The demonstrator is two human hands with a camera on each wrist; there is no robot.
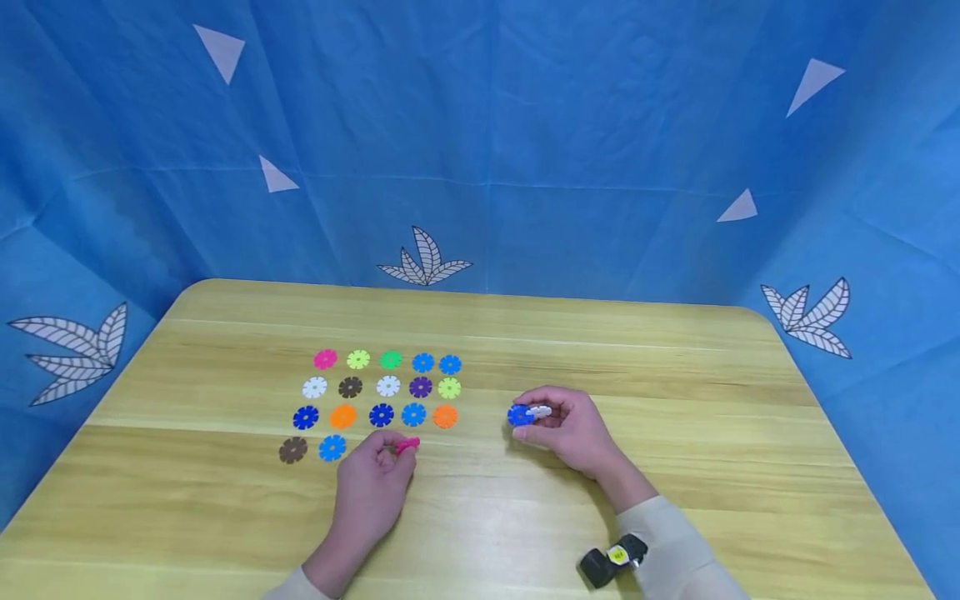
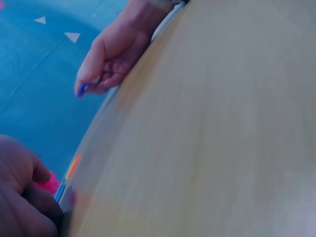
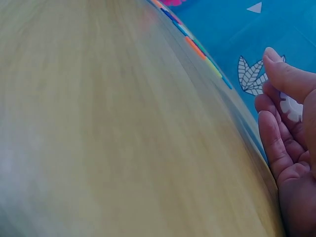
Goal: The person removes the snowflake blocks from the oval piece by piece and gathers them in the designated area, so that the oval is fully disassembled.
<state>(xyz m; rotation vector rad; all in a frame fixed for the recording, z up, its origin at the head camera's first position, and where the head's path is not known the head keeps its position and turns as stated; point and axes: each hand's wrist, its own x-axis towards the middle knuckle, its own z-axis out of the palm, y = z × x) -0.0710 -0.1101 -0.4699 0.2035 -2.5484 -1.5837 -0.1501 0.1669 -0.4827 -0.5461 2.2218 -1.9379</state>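
My left hand point(image 1: 372, 483) pinches a pink notched disc point(image 1: 407, 445) between thumb and fingers, just right of the bottom row of discs. In the left wrist view the same pink disc point(image 2: 48, 183) shows past the fingertips. To the right, my right hand point(image 1: 572, 429) holds a dark blue notched disc point(image 1: 519, 415) joined to a white notched disc point(image 1: 538, 412). The white disc point(image 3: 291, 107) appears inside the curled fingers in the right wrist view, where the thumb hides the blue one.
Flat notched discs lie in rows on the wooden table point(image 1: 712, 433), among them an orange disc point(image 1: 445, 417), a light blue disc point(image 1: 332, 447) and a brown disc point(image 1: 292, 450). A black wrist device point(image 1: 615, 560) sits by the right sleeve. Blue cloth point(image 1: 480, 150) hangs behind the table.
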